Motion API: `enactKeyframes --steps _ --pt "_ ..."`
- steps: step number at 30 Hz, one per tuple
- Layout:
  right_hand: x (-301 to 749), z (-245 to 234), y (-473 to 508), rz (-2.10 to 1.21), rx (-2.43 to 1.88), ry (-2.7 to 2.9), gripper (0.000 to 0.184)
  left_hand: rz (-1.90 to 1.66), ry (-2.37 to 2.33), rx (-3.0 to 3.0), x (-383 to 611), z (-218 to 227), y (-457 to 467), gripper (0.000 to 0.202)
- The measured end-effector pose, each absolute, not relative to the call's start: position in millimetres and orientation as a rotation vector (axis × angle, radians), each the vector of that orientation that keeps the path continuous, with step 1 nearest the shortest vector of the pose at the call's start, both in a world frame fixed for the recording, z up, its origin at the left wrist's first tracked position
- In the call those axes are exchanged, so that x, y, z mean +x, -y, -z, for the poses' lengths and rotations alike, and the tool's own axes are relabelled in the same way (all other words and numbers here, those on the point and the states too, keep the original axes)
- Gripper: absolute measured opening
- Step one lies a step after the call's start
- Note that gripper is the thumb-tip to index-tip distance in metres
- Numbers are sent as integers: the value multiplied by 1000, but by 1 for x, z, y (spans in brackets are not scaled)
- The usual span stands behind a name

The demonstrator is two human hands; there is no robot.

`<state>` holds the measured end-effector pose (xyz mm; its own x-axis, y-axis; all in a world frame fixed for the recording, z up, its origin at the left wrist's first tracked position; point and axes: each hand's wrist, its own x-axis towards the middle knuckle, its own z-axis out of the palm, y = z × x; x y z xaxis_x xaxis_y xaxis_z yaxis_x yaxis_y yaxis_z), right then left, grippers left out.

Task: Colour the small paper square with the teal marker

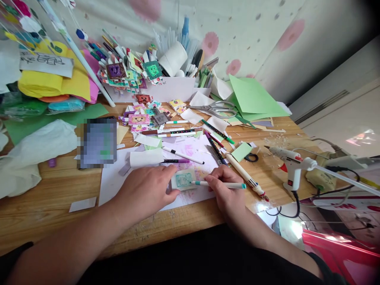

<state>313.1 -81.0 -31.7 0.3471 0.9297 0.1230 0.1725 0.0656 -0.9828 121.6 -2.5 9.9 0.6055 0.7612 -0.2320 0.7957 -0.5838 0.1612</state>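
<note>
My right hand (224, 186) is closed around a white marker with teal ends (234, 185). Its tip touches a small white paper card (190, 183) that bears a teal square drawing. At the card's left edge, the thumb and fingers of my left hand (148, 185) grip and steady it. Beneath the card lies a white paper sheet (114, 182) with pink and yellow colour stains. Just beyond my hands are a white marker with a black tip (184, 155), a rolled white paper (146, 157) and a thick multi-colour pen (245, 172).
A glue gun (293, 168) and its cable stand at the right. Scissors (218, 109), green paper (252, 95) and coloured cut-outs (139, 120) lie toward the back. A phone (97, 142), its screen blurred, sits left, near crumpled white material (44, 138).
</note>
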Motion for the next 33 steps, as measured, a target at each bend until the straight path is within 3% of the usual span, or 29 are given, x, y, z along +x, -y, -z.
enactKeyframes --steps 33 --pt "316 35 84 -815 -1437 1068 26 138 -1251 2517 121 -13 8 46"
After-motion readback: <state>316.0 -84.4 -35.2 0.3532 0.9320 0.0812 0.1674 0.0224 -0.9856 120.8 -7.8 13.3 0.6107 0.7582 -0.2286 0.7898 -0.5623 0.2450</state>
